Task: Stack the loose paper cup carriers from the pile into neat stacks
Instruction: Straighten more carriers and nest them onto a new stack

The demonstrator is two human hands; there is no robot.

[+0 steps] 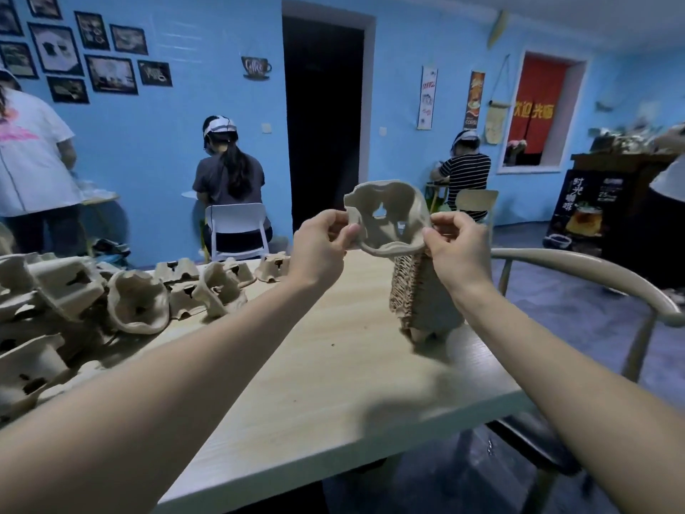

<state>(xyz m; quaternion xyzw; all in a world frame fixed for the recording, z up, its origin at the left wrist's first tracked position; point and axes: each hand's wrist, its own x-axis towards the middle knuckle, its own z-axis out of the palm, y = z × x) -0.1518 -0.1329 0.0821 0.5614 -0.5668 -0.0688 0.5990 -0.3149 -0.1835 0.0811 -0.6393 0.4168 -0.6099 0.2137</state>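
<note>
Hands pinching moulded pulp carrier

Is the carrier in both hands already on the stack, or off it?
Off: the carrier, pinched by left hand and right hand, is above the stack.

We see our two forearms bare from the bottom edge up to the wrists, with no sleeve, watch, ring or glove showing. Our left hand and right hand are bare too, above the wooden table, the fingernails short and unpainted where visible.
</note>
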